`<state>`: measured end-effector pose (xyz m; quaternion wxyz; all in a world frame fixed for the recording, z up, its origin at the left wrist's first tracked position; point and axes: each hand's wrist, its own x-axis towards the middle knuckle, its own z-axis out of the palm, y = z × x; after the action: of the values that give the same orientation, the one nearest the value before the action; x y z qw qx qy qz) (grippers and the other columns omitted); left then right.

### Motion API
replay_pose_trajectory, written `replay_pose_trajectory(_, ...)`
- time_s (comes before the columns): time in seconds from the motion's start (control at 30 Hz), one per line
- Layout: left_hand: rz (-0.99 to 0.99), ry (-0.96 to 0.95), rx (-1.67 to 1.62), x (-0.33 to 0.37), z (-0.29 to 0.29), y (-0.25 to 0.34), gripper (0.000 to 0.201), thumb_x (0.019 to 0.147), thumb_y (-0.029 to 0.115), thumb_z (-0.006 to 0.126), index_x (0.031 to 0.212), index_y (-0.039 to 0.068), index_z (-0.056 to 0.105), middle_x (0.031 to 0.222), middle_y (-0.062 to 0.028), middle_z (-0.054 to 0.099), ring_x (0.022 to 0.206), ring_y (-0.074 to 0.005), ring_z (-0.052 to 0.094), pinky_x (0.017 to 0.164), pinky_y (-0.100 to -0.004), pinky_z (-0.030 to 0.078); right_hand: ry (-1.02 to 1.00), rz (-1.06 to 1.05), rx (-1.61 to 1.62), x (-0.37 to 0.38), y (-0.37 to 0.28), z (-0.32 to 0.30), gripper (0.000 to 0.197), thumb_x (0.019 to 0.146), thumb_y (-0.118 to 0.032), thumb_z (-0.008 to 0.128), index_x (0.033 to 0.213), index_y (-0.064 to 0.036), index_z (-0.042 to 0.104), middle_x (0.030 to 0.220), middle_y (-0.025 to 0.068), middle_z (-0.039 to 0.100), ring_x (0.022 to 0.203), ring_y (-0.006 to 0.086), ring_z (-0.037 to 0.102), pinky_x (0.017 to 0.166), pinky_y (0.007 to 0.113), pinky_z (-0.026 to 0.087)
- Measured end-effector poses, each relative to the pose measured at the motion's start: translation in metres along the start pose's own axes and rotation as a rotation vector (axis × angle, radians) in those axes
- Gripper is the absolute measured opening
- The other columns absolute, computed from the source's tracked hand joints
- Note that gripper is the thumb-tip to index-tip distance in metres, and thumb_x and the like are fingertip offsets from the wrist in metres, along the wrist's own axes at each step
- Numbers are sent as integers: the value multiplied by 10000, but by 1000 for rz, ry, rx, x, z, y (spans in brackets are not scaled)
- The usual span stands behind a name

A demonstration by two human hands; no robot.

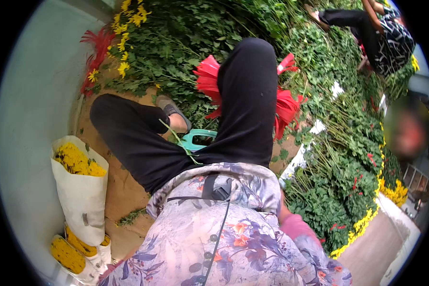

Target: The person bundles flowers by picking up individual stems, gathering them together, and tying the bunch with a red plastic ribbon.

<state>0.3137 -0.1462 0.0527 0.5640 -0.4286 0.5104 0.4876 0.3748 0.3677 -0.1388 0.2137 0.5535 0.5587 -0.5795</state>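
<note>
Around, leafy stems (336,174) crowd floor (121,190); leg (248,95) partly hides red strips (287,110).

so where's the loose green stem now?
Head view, just left of centre: the green stem lies over the left leg of the black trousers, beside the teal plastic piece.

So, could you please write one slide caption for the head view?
Bent knees among leafy green stems, red strips and wrapped yellow flowers.
</note>
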Motion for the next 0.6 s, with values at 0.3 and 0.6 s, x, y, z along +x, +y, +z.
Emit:
replay_pose_trajectory(0.3, -17, -139, -176, 50, 39, -18, 181, 958, 188, 534, 1009, 39, 623, 863, 46, 558, 753, -47, 485, 683, -218, 437, -20, -462, -511, -21, -85, 14, 346, 948, -226, 527, 676, -14, 560, 651, -61, 477, 650, 57, 404, 510, 273, 343)
replay_pose_trajectory(0.6, -51, -311, -310, 77, 51, -23, 188, 969, 206, 521, 995, 52, 625, 846, 58, 543, 732, -43, 472, 666, -214, 429, -114, -302, -502, 35, -73, 29, 316, 946, -220, 517, 704, -20, 554, 685, -12, 529, 665, 114, 454, 551, 335, 385)
